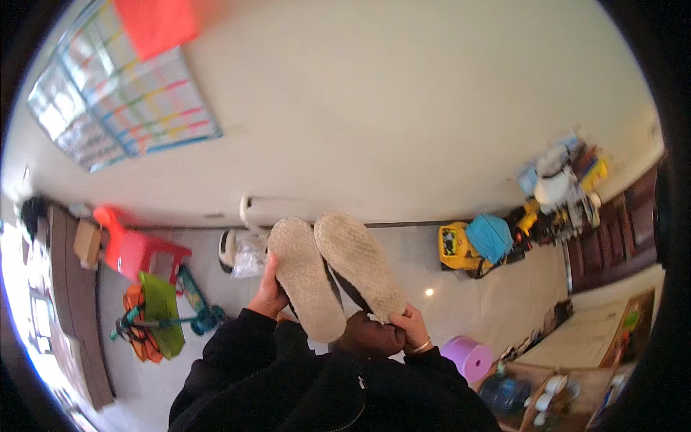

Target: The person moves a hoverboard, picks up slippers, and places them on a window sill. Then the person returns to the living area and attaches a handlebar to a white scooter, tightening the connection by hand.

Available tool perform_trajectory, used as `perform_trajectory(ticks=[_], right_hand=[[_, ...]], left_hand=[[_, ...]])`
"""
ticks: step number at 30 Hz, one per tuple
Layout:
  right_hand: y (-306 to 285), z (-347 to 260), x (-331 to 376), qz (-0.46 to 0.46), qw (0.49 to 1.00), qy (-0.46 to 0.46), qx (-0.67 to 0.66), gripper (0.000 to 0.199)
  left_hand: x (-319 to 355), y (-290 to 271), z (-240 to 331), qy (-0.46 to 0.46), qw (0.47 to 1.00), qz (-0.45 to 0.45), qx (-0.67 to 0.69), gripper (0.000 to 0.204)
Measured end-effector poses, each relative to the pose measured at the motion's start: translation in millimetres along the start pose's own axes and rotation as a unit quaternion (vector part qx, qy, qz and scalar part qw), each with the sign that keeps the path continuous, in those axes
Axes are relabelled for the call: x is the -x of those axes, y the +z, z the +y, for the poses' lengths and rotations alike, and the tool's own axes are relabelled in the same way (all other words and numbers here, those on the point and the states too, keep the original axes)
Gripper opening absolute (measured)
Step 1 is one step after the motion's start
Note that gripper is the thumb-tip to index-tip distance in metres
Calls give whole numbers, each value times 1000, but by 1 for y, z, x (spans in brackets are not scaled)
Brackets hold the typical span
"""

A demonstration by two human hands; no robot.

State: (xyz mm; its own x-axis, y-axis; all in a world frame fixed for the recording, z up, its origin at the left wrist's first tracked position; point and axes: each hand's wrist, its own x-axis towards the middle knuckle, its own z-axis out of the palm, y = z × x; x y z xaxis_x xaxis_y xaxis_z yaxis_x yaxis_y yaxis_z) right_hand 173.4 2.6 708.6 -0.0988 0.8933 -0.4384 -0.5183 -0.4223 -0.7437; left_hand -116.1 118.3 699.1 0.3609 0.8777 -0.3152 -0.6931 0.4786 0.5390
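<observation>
Gripping a pair of shoes, pale soles facing up and side by side: left hand [268, 294] clasping the left shoe [306, 277] along its side, right hand [410, 330] pinching the heel end of the right shoe [358, 263]. Both lifted clear of the floor, not yet set anywhere. Lying beyond, on the tiled floor [403, 252]: a purple roll [468, 356], a red stool [137, 248], a yellow toy vehicle [457, 248], then the white wall [403, 108].

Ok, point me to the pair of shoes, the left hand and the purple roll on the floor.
pair of shoes [338, 277], head view, on the pale soles facing the camera
left hand [270, 291], head view, on the back of the hand
purple roll [469, 356], head view, on its rounded side
</observation>
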Motion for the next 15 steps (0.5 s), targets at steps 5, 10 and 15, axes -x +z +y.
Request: perform_trajectory(ticks=[5,10,15], right_hand=[[-27,-2,24,-18,998,-54,-34,62],[-40,1,29,22,993,-106,-36,58],[-49,19,31,54,987,-101,-111,57]], left_hand=[[-36,66,-29,-12,1000,-20,-12,72],[-67,80,-64,-62,998,-24,18,63],[-98,70,-85,-201,971,-125,27,49]])
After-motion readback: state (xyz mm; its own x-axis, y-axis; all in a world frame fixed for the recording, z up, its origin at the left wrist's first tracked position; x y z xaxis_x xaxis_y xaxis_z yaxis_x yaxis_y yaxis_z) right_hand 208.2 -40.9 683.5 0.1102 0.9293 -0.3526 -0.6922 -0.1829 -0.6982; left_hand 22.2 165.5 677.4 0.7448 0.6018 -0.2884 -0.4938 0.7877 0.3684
